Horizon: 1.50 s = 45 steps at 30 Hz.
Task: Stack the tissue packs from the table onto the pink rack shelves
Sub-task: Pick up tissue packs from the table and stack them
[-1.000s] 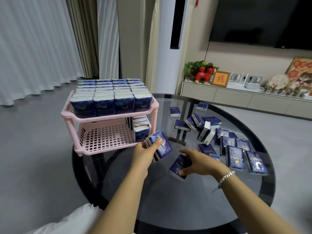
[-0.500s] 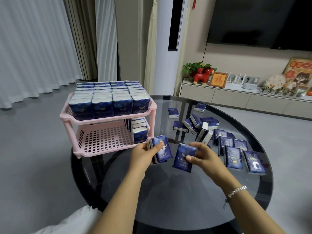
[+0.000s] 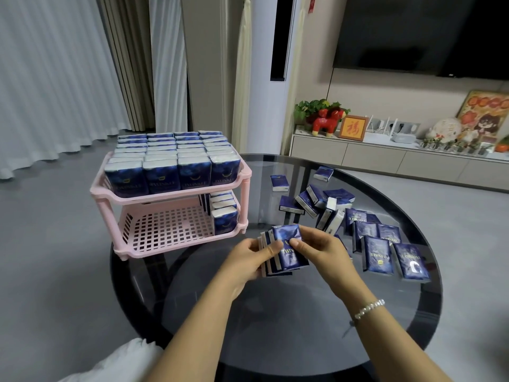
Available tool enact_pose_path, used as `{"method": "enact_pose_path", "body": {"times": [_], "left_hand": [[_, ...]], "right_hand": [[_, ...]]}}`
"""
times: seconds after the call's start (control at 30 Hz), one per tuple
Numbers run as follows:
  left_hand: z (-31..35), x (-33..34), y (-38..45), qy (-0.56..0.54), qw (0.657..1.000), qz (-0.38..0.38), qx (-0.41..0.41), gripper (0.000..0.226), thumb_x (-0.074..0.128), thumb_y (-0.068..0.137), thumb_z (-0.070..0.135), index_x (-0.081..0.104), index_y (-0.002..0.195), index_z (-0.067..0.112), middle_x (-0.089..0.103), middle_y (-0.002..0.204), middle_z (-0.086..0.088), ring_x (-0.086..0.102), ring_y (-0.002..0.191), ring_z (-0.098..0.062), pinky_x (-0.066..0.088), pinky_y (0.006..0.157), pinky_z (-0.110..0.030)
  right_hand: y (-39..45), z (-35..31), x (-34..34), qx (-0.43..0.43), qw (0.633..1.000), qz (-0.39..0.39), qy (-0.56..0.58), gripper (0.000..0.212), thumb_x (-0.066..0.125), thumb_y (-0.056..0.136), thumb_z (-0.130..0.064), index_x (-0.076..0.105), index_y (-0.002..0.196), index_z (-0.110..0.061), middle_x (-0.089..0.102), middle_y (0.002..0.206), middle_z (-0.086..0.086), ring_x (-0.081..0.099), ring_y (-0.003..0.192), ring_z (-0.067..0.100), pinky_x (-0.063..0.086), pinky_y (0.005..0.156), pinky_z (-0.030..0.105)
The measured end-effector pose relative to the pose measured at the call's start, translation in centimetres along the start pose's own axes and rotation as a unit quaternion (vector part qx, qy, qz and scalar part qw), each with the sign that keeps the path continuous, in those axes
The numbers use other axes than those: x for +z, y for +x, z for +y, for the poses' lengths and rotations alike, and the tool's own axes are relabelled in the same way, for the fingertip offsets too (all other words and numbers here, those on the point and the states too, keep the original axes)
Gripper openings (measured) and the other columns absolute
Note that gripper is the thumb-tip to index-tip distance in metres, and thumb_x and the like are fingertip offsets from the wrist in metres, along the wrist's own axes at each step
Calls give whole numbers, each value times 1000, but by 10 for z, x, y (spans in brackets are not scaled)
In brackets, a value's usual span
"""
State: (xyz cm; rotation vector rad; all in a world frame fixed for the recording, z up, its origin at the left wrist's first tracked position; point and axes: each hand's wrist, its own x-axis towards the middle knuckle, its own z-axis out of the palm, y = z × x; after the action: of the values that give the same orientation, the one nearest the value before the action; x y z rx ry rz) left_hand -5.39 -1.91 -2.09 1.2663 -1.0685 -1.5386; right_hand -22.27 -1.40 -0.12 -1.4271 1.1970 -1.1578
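Since the frame half a second before, the right hand (image 3: 321,250) is bringing its single pack over to the left hand (image 3: 249,259), so the pack that was apart a moment ago is now lying against the front of the small bundle of tissue packs (image 3: 283,250). Both hands are curling around this bundle: the left thumb is pressing on its front face and the left fingers are going behind it, while the right thumb and fingers are pinching its right edge. I think the bundle is holding three or four packs, but their edges are overlapping and I cannot count them surely.

The bundle is hanging just above the bench (image 3: 275,326), in front of the pink rack (image 3: 176,197) and a little to its right. Its long axis is running roughly upright, leaning slightly, and the printed blue face is turning toward the camera.

As for progress, the top shelf of the pink rack is looking full, with packs standing in close rows. The lower shelf is holding only one column of packs (image 3: 224,210) at its right end, and most of its grid is bare. Many loose packs (image 3: 377,249) are lying to the right of the rack on the bench, so I am judging the task a bit more than half done.
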Motion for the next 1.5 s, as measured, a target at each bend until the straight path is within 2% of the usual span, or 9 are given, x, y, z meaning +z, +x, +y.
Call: {"method": "enact_pose_path", "body": {"times": [0.2, 0.3, 0.43, 0.63, 0.87, 1.1, 1.23, 1.4, 1.5], "left_hand": [[-6, 4, 5, 24, 1000, 0, -1, 89, 84, 39, 57, 64, 115, 15, 73, 105, -2, 70, 98, -21, 53, 94, -45], [-7, 3, 7, 12, 1000, 16, -11, 92, 84, 37, 58, 63, 115, 16, 73, 105, -1, 69, 98, -20, 53, 94, -43], [-7, 2, 8, -13, 999, 39, -14, 88, 84, 37, 54, 64, 114, 16, 74, 104, 0, 70, 97, -19, 53, 94, -45], [-10, 2, 12, -21, 999, 43, -8, 97, 87, 33, 57, 62, 117, 17, 73, 107, 1, 69, 99, -18, 52, 95, -44], [-13, 1, 15, -28, 998, 56, 6, 85, 85, 39, 50, 62, 114, 15, 73, 105, 1, 70, 98, -17, 52, 96, -43], [-12, -3, 13, -37, 997, 63, 16, 73, 87, 48, 44, 65, 112, 16, 74, 103, 0, 70, 97, -18, 51, 97, -43], [-11, -7, 13, -32, 997, 72, 17, 66, 87, 52, 43, 66, 111, 20, 74, 103, 3, 69, 98, -18, 51, 97, -44], [-12, -8, 14, -21, 997, 70, 13, 58, 86, 60, 37, 64, 112, 21, 73, 105, 3, 68, 99, -18, 51, 97, -44], [-11, -7, 12, -5, 998, 58, 18, 77, 88, 43, 49, 65, 111, 21, 73, 106, 3, 68, 99, -18, 50, 97, -44]], "right_hand": [[-2, 1, -7, 6, 999, -3, -34, 32, 66, 84, -14, 64, 115, -15, 71, 101, -2, 68, 90, 5, 51, 70, 13], [0, 8, -20, 12, 989, 73, -130, 32, 68, 83, -22, 65, 115, -19, 69, 100, -5, 63, 87, -2, 48, 72, 12], [6, 22, -43, 4, 928, 196, -317, 32, 68, 84, -23, 66, 112, -8, 68, 101, 7, 60, 89, 17, 47, 77, 28], [17, 37, -55, 103, 854, 117, -496, 25, 61, 86, -31, 60, 95, -7, 66, 100, 16, 56, 97, 35, 44, 73, 34], [6, 25, -44, 156, 936, 79, -305, 62, 75, 77, -23, 44, 130, -10, 62, 107, 7, 58, 92, 19, 43, 73, 26], [-10, 21, -28, 108, 984, 49, -131, 42, 70, 80, -5, 57, 114, -24, 61, 90, -5, 59, 77, 6, 48, 60, 14], [-7, 15, -31, 77, 990, 116, -15, 39, 71, 79, -5, 52, 112, -11, 68, 94, 7, 64, 86, 19, 51, 77, 28], [-8, -5, -34, 0, 997, 81, 16, 13, 62, 86, -9, 66, 95, -18, 70, 94, 3, 65, 84, 12, 53, 72, 18], [-8, -14, -28, -23, 999, 39, 7, 14, 60, 88, -12, 70, 92, -22, 71, 93, -1, 66, 83, 9, 54, 70, 18]]}}
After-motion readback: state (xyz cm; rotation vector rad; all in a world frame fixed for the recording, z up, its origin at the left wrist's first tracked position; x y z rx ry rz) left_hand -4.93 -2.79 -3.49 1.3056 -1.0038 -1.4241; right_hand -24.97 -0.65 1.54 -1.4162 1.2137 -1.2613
